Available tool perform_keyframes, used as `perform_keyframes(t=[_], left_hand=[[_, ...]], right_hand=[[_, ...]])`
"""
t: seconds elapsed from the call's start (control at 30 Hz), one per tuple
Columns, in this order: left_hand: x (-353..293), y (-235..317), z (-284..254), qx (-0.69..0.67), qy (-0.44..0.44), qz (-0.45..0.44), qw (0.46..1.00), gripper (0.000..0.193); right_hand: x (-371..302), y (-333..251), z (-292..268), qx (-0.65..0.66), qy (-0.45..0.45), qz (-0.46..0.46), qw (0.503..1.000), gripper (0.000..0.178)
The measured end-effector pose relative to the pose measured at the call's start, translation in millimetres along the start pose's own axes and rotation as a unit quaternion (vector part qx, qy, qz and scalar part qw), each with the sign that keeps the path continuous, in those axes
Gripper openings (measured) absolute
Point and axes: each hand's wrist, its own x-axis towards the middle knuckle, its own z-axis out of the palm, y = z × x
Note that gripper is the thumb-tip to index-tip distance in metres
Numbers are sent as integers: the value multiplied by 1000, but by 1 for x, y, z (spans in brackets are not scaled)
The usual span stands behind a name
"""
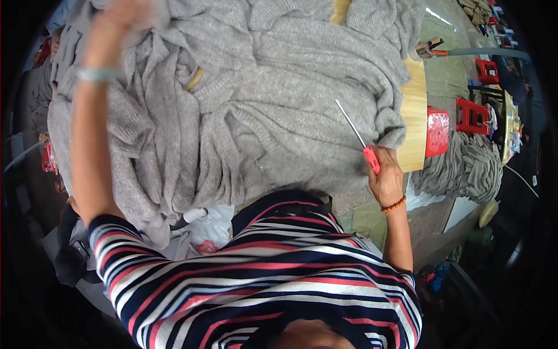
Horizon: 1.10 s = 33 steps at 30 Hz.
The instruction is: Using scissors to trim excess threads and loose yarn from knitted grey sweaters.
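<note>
Grey knitted garments (302, 70) lie heaped in folds over a wooden table (414, 139). At the near right edge of the heap, my right hand (386, 177) is closed round a red-handled tool (371, 158). Its thin, straight metal shaft points up and to the left, over the knit. My left hand (125, 17) reaches to the far left of the heap, its fingers smeared by motion. Whether it grips the cloth there, I cannot make out.
A red stool (437, 131) stands by the table's right edge, with another red stool (472, 115) farther right. Greyish-green cloth (462, 166) is piled below them. A lamp-like metal fitting on an arm (430, 49) juts in from the right. White plastic (212, 224) shows by my waist.
</note>
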Motion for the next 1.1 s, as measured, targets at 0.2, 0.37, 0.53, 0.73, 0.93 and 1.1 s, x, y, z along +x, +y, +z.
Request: perform_keyframes(t=[0.2, 0.37, 0.53, 0.73, 0.93, 1.1], left_hand=[[-231, 239, 236, -333, -197, -414, 824, 49], [-261, 294, 306, -232, -43, -405, 884, 37], [-262, 264, 348, -447, 158, -468, 746, 25], [-231, 255, 342, -467, 199, -509, 695, 22], [-147, 243, 272, -497, 253, -481, 676, 42], [-183, 300, 300, 81, 235, -188, 950, 73]], right_hand=[[-2, -7, 9, 8, -94, -81, 992, 38], [-11, -5, 17, -15, -173, -137, 975, 34], [-33, 2, 24, -54, -318, -214, 922, 18], [-46, 16, 13, -40, -300, -242, 922, 20], [-47, 30, 1, -18, -220, -217, 951, 30], [-49, 42, 11, -5, -172, -192, 966, 34]])
